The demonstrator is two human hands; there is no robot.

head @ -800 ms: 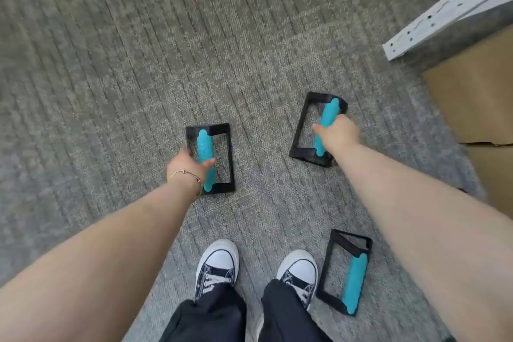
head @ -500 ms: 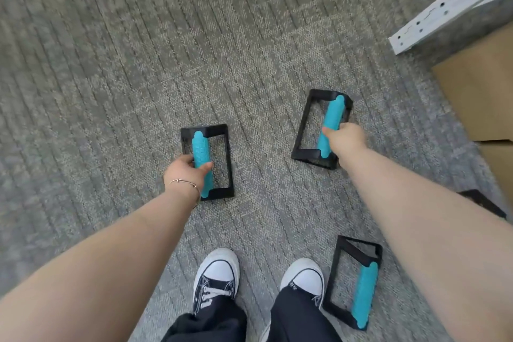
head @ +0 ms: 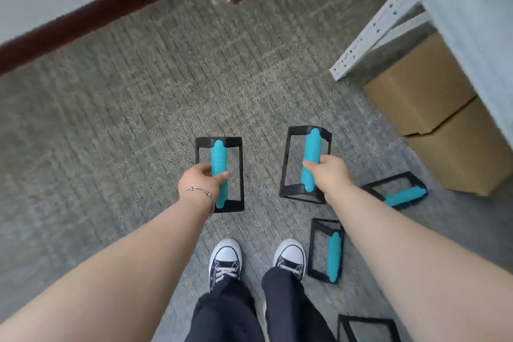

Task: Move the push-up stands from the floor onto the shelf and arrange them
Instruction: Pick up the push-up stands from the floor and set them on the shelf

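Both hands loaded, one stand each. Left hand (head: 198,179) has its fingers (head: 222,176) wrapped round the teal grip of the left stand (head: 219,175), near the grip's lower half. Right hand (head: 329,172) is curled the same way round the grip of the right stand (head: 306,165); its fingers are on the far side of the grip, so I only see the thumb and the back of the hand.

Grabbing the grip bar makes sense: it's the one part shaped for a palm, and the black frame hangs or sits square under it. Can't tell whether either stand is clear of the carpet (head: 111,119) yet; they read a bit larger than the loose ones, so my guess is just lifted.

Three more stands are on the floor to the right: one just beside the right shoe (head: 327,251), one tipped on its side near the boxes (head: 397,193), one cut off at the bottom edge (head: 366,330), frame only visible.

The shelf (head: 383,22) is at upper right, a white perforated upright with cardboard boxes (head: 433,108) stacked on the floor beneath it. Target surface is mostly out of frame.

Taking two per trip suits five stands: likely three trips.

No readable writing. The left grip has a raised pattern, too blurred to say whether it's text. Boxes are plain.
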